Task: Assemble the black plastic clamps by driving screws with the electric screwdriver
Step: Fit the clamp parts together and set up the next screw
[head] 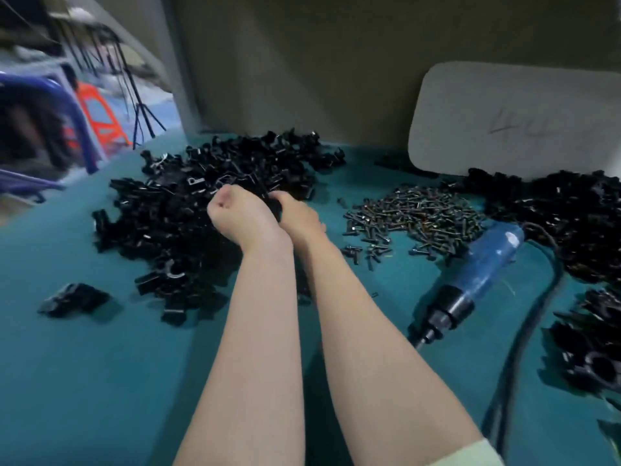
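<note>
A big heap of black plastic clamp parts [188, 210] covers the left middle of the teal table [84, 381]. Both my hands reach into its right side. My left hand [242, 213] has its fingers curled; what they hold is hidden. My right hand [295, 213] is beside it, with a black clamp piece [274, 203] between the two hands, its fingers curled around that piece. A pile of dark screws [416, 213] lies to the right. The blue electric screwdriver [477, 274] lies on the table, tip toward me, untouched.
More black clamps are heaped at the right [564, 223] and near the right edge [591, 351]. The screwdriver's black cable [524, 348] loops toward me. A white board marked 44 [514, 119] leans on the cardboard wall. A lone clamp part [74, 299] lies left.
</note>
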